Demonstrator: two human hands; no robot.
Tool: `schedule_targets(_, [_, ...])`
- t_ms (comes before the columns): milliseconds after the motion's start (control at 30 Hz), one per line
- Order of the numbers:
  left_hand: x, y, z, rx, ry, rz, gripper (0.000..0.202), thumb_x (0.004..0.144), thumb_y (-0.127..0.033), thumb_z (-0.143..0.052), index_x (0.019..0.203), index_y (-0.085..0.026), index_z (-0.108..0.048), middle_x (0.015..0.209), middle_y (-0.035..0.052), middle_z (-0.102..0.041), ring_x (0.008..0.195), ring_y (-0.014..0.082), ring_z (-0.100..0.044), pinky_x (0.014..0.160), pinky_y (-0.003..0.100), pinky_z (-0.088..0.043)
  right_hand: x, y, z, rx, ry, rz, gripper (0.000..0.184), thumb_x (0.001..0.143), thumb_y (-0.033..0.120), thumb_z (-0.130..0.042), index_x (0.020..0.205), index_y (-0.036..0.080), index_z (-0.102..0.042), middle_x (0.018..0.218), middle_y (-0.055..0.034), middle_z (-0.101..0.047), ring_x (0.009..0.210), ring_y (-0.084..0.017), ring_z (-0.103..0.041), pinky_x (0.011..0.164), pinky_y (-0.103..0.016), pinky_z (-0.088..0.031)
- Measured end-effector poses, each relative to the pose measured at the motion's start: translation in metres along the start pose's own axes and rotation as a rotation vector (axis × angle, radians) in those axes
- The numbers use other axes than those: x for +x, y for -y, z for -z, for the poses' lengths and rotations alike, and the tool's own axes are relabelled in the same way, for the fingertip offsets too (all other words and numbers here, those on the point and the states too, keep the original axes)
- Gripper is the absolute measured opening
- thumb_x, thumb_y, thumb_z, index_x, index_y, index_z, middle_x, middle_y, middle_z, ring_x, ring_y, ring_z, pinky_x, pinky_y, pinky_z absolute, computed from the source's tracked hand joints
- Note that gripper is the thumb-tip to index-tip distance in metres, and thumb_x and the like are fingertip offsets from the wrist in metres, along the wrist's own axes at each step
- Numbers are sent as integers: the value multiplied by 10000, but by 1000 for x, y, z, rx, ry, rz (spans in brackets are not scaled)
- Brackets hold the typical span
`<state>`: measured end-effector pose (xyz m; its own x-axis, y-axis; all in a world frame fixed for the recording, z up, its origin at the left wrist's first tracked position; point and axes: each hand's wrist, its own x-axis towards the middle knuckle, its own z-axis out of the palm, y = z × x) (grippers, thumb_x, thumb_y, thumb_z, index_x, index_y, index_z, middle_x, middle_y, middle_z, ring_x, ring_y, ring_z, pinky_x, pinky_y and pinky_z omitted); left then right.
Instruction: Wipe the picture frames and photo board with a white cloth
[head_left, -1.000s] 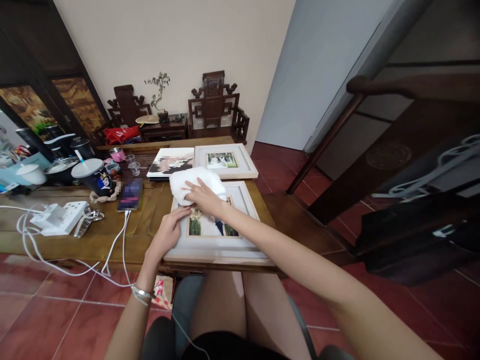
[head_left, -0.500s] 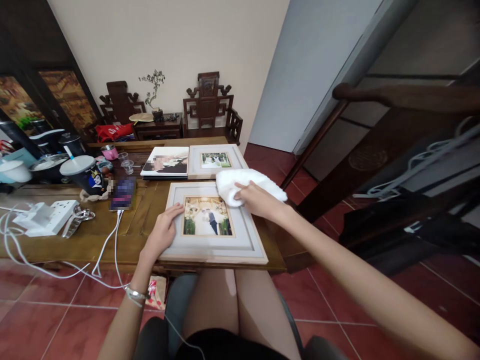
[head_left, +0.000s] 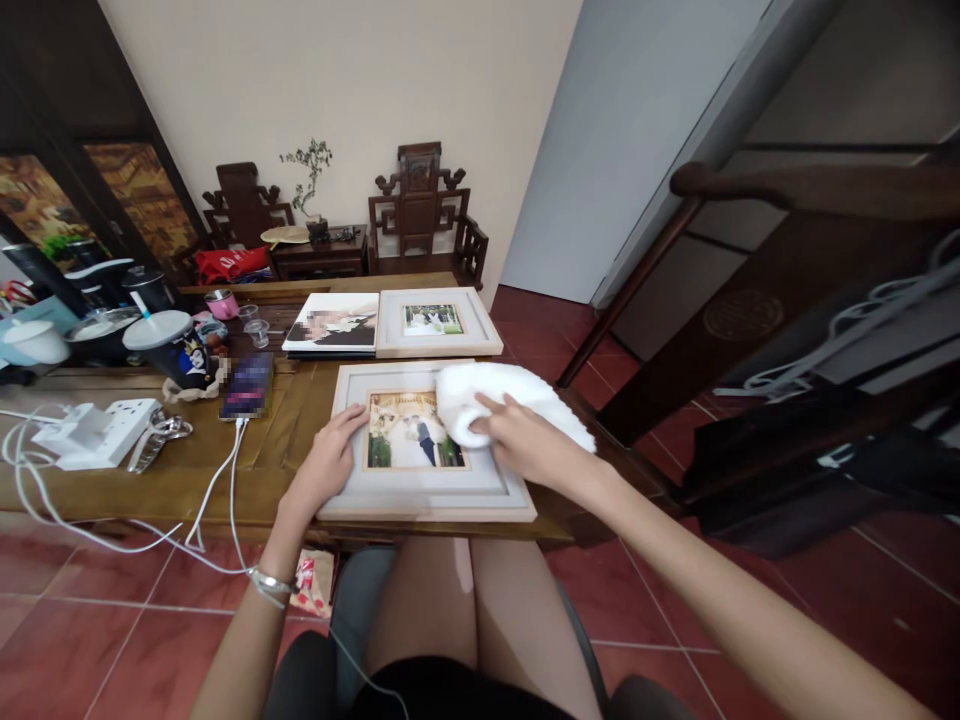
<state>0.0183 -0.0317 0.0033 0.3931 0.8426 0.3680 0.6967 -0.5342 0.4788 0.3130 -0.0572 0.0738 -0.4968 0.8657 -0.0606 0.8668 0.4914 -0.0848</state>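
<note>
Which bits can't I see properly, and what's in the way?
All in the head view:
The near photo frame's upper right part: the white cloth and right hand cover it.
The left hand's palm: the back of the hand hides it.
The phone's screen: blocky blur.
Inside the dark cup: its lid hides that.
The large wooden chair: cut off by the right edge.

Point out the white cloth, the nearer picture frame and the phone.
White cloth [head_left: 521,380], head view: its upper face.
Nearer picture frame [head_left: 415,432], head view: the photo inside.
Phone [head_left: 247,386], head view: its screen.
</note>
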Motion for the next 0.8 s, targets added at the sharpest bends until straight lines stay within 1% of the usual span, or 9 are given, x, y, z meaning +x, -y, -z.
schedule_targets(100, [0, -1, 0, 10, -7, 8, 544, 806, 4, -345, 1265, -147, -594, 1397, 119, -551, 1329, 229, -485, 1150, 470, -361, 17, -4, -7, -61, -80, 0, 562, 663, -95, -371, 1103, 66, -681, 1175, -200, -672, 1386, -295, -361, 1115, -513, -296])
schedule_targets(167, [0, -2, -1, 0, -20, 18, 537, 816, -6, -345, 1272, -152, -588, 1401, 112, -549, 1335, 227, -479, 1156, 470, -351, 12, 0, -8, -70, -97, 29, 548, 652, -91, -384, 1082, 57, -690, 1231, -225, -639, 1365, -326, -392, 1099, -539, -314])
schedule_targets(267, [1, -3, -2, -25, -29, 38, 542, 809, -12, -351, 1284, -137, -580, 1399, 116, -550, 1336, 225, -477, 1170, 459, -330, -17, 14, -3, -31, -55, 78, 532, 629, -92, -399, 1034, 66, -706, 1312, -229, -586, 1363, -346, -390, 1094, -556, -329])
schedule_targets(367, [1, -3, -4, -41, -34, 53, 552, 793, -13, -357, 1291, -111, -574, 1400, 131, -547, 1340, 225, -471, 1183, 443, -311, -52, 30, 5, 38, 45, 90, 546, 633, -102, -381, 1000, 114, -722, 1327, -192, -586, 1380, -305, -373, 1123, -523, -314])
schedule_targets(467, [2, -2, -5, -47, -41, 45, 535, 811, -35, -347, 1294, -101, -568, 1398, 138, -548, 1343, 221, -468, 1181, 439, -313, -67, 46, 12, 93, 127, 63, 566, 623, -99, -387, 1018, 130, -722, 1298, -176, -610, 1377, -300, -379, 1135, -517, -294])
schedule_targets(533, [2, -1, -6, -48, -49, 41, 507, 846, -66, -335, 1297, -100, -563, 1395, 141, -551, 1340, 215, -471, 1174, 433, -324, -63, 60, 13, 110, 134, 73, 526, 637, -77, -420, 1028, 114, -716, 1282, -188, -616, 1349, -329, -414, 1124, -539, -293])
schedule_targets(600, [2, -2, -5, -48, -54, 45, 482, 880, -101, -321, 1300, -104, -559, 1399, 142, -547, 1337, 210, -476, 1169, 428, -331, -48, 76, 9, 114, 121, 123, 444, 688, -31, -465, 1038, 95, -709, 1323, -211, -580, 1317, -360, -443, 1112, -562, -289])
schedule_targets(700, [2, -4, -3, -46, -46, 59, 466, 909, -136, -309, 1303, -107, -556, 1407, 143, -540, 1337, 208, -476, 1168, 426, -329, -20, 104, -1, 69, 116, 236, 372, 755, 43, -514, 1076, 85, -698, 1392, -228, -512, 1311, -405, -429, 1093, -595, -282])
schedule_targets(800, [3, -7, 0, -48, -12, 70, 463, 916, -150, -315, 1309, -82, -550, 1411, 158, -532, 1339, 211, -473, 1168, 412, -329, 0, 123, -8, 21, 70, 331, 366, 806, 91, -520, 1135, 81, -680, 1402, -228, -500, 1329, -419, -396, 1097, -589, -273])
